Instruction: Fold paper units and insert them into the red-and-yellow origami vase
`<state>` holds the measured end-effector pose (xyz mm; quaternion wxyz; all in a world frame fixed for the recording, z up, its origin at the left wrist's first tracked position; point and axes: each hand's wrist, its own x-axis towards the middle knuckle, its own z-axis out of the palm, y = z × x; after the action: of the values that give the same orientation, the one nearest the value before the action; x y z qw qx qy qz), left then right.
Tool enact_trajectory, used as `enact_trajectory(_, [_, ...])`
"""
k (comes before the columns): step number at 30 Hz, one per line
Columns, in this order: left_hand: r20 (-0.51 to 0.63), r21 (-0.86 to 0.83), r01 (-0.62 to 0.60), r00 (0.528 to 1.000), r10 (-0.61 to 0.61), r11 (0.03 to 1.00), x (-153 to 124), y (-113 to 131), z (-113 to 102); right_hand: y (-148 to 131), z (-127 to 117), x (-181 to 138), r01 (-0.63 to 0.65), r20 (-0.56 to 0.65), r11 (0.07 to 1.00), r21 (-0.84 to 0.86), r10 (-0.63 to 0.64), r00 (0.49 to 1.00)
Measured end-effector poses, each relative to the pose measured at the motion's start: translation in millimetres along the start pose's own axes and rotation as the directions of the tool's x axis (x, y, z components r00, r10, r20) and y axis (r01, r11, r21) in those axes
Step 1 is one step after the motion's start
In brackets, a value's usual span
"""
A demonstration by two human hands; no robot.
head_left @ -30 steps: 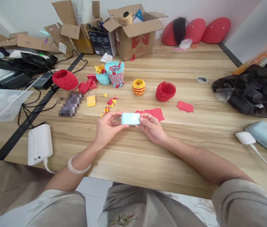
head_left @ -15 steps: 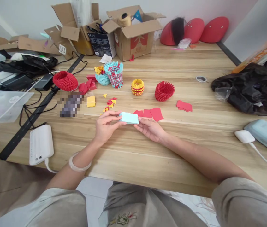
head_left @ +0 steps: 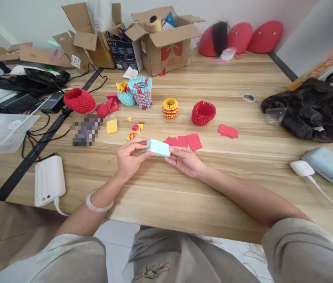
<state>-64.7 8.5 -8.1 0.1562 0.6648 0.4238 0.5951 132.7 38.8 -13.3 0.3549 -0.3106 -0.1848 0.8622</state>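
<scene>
A small stack of light blue paper (head_left: pixel 158 147) is held just above the wooden table (head_left: pixel 184 188) between both my hands. My left hand (head_left: pixel 129 157) pinches its left end with thumb and fingers. My right hand (head_left: pixel 184 161) supports the right end from below, fingers curled under it. Just beyond the stack lie red paper sheets (head_left: pixel 184 141). Small red and yellow folded pieces (head_left: pixel 135 129) lie to the upper left of it.
Folded-paper models stand further back: a red bowl (head_left: pixel 79 100), a teal vase (head_left: pixel 141 91), a yellow cup (head_left: pixel 170 108), a red cup (head_left: pixel 203 113). Cardboard boxes (head_left: pixel 163 39) line the far edge. A white power bank (head_left: pixel 49 179) lies left, a black bag (head_left: pixel 311 108) right.
The blue stack has tilted flatter and shifted slightly left and down. My right fingers have slid from its end to beneath it.
</scene>
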Motion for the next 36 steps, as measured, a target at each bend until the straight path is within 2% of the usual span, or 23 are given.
enact_trajectory(3, [0.054,0.123,-0.107,0.993,0.101,0.987,1.6,-1.6,-1.7,0.0,1.5,-0.6,-0.003,-0.012,1.000,0.012,0.003,1.000])
enact_trajectory(7, [0.127,0.193,-0.178,0.980,0.156,0.965,4.6,-2.9,-3.7,-0.1,1.7,0.1,-0.014,-0.036,1.000,0.006,0.015,0.999])
enact_trajectory(11, [0.115,0.268,-0.220,0.974,0.196,0.938,5.4,-3.9,-5.6,0.3,1.7,-0.1,-0.035,-0.028,0.999,-0.001,0.035,0.999])
enact_trajectory(15, [0.096,0.303,-0.189,0.981,0.167,0.934,5.0,-3.3,-6.8,0.1,2.1,-1.1,-0.054,-0.006,0.999,0.002,0.054,0.999])
enact_trajectory(20, [0.077,0.236,-0.090,0.994,0.074,0.967,4.2,-1.1,-4.0,-1.3,-1.3,1.2,-0.044,0.003,0.999,0.005,0.044,0.999])
enact_trajectory(24, [0.036,0.196,-0.051,0.998,0.045,0.979,4.0,-0.6,-2.3,-1.3,-4.3,3.2,-0.042,0.030,0.999,-0.022,0.042,0.999])
enact_trajectory(30, [0.073,0.071,-0.037,0.997,0.031,0.997,7.5,0.1,-1.8,-1.4,-2.5,0.5,-0.033,0.051,0.999,-0.017,0.034,0.998])
enact_trajectory(36, [0.094,0.043,-0.031,0.995,0.027,0.999,7.1,3.7,-2.0,-1.1,-2.0,-0.9,-0.056,0.070,0.998,-0.029,0.058,0.996])
